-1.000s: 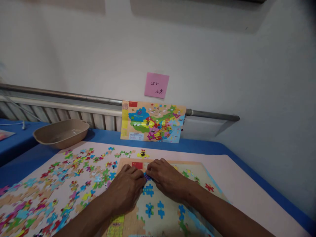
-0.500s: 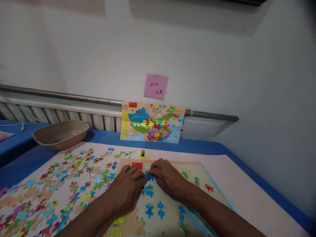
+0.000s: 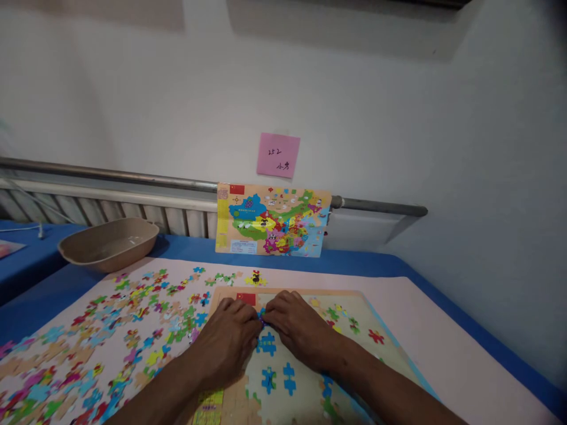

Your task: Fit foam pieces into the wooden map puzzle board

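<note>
My left hand [image 3: 233, 336] and my right hand [image 3: 296, 327] meet over the upper left of a jigsaw board [image 3: 305, 407], fingers curled. Between their fingertips shows a bit of a blue-and-purple puzzle piece [image 3: 262, 317], mostly covered by the fingers. Both hands seem closed on it. Just below lie joined blue pieces with yellow writing [image 3: 266, 343]. Farther down are a blue-and-green piece [image 3: 268, 380] and a pair of blue pieces [image 3: 289, 379]. A red flag section [image 3: 246, 298] sits in the board's top border, above my left hand.
Many loose puzzle pieces [image 3: 128, 319] spread across the pink sheet [image 3: 443, 330] on the left. A beige basin [image 3: 108, 245] stands behind them. A colourful map picture [image 3: 274, 219] leans against the wall under a pink note [image 3: 278, 154]. A red piece [image 3: 376, 336] lies on the board's right.
My right hand has shifted slightly left, closer to my left hand, and now covers more of the blue-and-purple piece. My left hand stays nearly in place.
</note>
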